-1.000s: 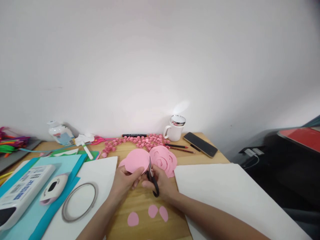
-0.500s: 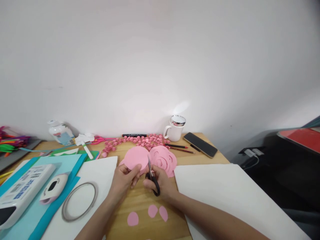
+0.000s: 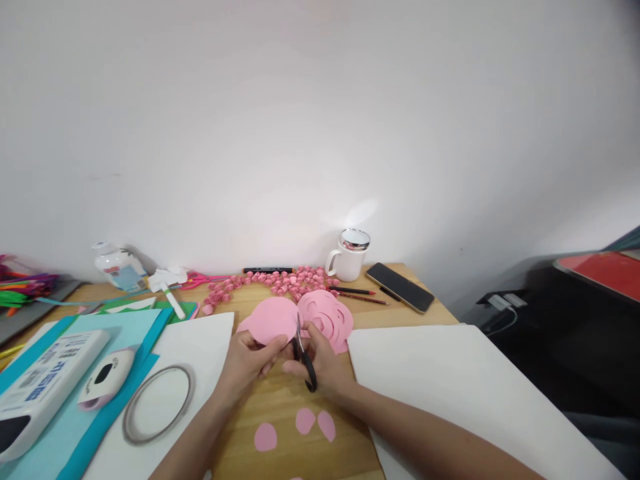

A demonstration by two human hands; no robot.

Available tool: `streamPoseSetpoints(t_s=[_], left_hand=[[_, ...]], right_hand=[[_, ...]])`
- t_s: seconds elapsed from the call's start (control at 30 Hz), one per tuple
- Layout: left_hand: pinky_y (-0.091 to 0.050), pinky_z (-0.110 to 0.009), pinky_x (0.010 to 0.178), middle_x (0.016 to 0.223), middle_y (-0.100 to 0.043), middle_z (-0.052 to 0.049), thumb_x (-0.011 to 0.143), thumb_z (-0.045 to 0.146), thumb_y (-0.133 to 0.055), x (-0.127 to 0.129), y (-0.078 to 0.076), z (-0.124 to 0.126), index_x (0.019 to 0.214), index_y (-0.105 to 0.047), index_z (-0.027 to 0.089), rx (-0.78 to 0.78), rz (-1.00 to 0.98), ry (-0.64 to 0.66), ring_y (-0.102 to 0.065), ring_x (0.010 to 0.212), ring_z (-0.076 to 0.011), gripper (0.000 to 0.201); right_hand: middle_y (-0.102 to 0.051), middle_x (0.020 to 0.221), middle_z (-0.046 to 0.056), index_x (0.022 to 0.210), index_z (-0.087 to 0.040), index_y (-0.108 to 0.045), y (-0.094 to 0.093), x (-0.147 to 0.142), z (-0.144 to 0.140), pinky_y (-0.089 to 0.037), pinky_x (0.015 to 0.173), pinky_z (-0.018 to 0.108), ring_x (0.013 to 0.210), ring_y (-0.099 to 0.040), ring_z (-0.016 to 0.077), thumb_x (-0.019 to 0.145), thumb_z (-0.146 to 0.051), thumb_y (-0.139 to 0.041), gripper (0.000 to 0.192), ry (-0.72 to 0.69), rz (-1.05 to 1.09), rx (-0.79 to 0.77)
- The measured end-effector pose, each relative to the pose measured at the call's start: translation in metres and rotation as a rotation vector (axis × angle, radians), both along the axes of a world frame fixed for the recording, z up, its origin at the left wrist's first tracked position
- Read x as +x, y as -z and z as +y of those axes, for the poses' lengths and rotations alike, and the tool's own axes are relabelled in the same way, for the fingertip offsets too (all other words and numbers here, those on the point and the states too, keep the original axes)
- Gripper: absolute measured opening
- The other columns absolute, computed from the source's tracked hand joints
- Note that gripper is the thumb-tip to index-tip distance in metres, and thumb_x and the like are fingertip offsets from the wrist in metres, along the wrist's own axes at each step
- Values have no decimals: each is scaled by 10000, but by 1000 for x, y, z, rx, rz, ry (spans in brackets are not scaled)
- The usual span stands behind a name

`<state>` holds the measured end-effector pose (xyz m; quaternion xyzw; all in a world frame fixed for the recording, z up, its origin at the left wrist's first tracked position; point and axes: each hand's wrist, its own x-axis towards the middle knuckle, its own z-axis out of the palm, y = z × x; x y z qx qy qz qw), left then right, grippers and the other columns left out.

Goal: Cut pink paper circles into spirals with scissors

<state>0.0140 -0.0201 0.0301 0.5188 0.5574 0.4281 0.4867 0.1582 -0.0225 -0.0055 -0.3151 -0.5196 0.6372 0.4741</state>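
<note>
Between the thumb and fingers of my left hand is a round piece of pink paper, held just above the table. My right hand grips black-handled scissors, whose blades point away from me and meet the paper's right edge. Right behind the scissors lies a stack of pink paper cut with curved spiral lines. Small pink paper pieces lie on the wood in front of my hands. How far the blades reach into the paper is hard to see.
Many small pink rolled paper roses lie along the back, near a white mug, pencils and a phone. White sheets flank my hands. Left are a roll of tape, a white device and a bottle.
The round pink paper has turned and tilted slightly in my left hand. The scissors have shifted a little, with their blades now at the paper's right edge.
</note>
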Motion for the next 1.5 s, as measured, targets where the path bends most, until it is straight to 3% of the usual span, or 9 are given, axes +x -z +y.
streamPoseSetpoints(t_s=[0.17, 0.67, 0.87, 1.07, 1.23, 1.5], left_hand=[[-182, -195, 382, 318, -381, 72, 618, 348, -685, 0, -1, 0, 408, -468, 148, 18, -48, -11, -281, 334, -40, 363], [-186, -197, 382, 301, -358, 81, 605, 364, -694, 0, -2, 1, 430, -473, 154, 32, -85, -28, -277, 332, -42, 351], [-198, -189, 336, 352, -469, 57, 659, 387, -655, 6, -10, -2, 496, -516, 159, -11, -213, -22, -330, 287, -51, 313], [-192, -187, 356, 282, -387, 67, 611, 378, -694, 4, -6, -1, 412, -487, 147, -6, -127, -33, -295, 294, -42, 369], [-162, -186, 366, 312, -383, 79, 600, 380, -702, 0, -3, 0, 466, -527, 141, -21, -87, 36, -263, 312, -35, 325], [-173, -196, 375, 324, -389, 73, 616, 405, -685, -1, -3, 1, 469, -507, 150, -12, -59, 27, -272, 330, -45, 344]], right_hand=[[-485, 649, -61, 807, -218, -398, 1, 0, 1, -349, 485, 185, 552, -418, 88, 572, -310, -788, 465, 6, -17, 15], [-461, 530, -90, 854, -215, -436, 3, 1, 0, -272, 364, 163, 402, -361, 61, 622, -376, -720, 401, 15, -88, -32], [-442, 484, -109, 909, -213, -427, 10, -3, 1, -273, 344, 158, 360, -384, 62, 641, -387, -692, 415, -1, -87, -68], [-461, 543, -98, 884, -218, -416, 7, 0, -1, -306, 379, 168, 417, -399, 68, 621, -364, -726, 432, -17, -95, -25], [-522, 674, -46, 903, -212, -428, 0, 2, 0, -372, 481, 190, 553, -446, 92, 583, -326, -777, 487, -1, -46, -2], [-491, 637, -59, 911, -217, -406, -4, 1, 0, -337, 458, 189, 493, -364, 75, 553, -382, -783, 546, -8, 17, -32]])
